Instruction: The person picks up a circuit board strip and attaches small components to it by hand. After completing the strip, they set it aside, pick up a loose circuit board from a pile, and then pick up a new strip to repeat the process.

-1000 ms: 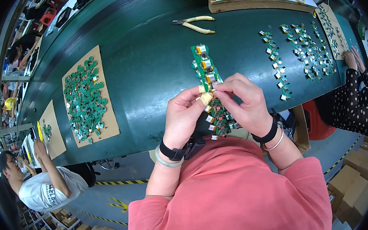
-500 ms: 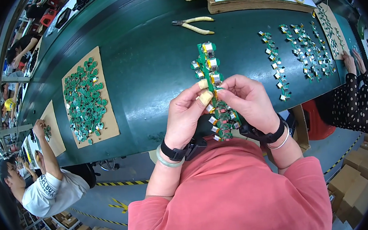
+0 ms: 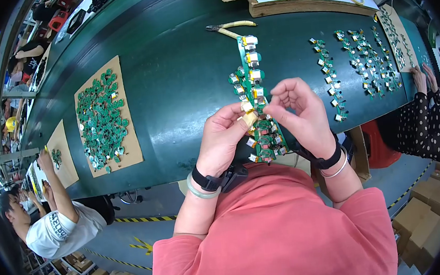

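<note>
My left hand pinches a long green circuit board strip near its middle; yellowish covers wrap the thumb and a fingertip. Small silver parts with yellow edges line the strip, which stands out from my body over the table. Its near end, with several reddish parts, hangs by my shirt. A shorter row of boards lies close along its left side. My right hand is at the strip's right edge, fingers curled and thumb tip close to the index finger; whatever is between them is too small to make out.
Cutting pliers with yellow handles lie beyond the strip. Left, a cardboard sheet bears a heap of small green boards. Right, several board strips lie in rows. A thick board stack stands at the back. Co-workers sit on both sides.
My right hand has drawn slightly up and right from the strip, its fingers more curled. The strip's far end has shifted away from me and now overlaps the pliers' lower handle.
</note>
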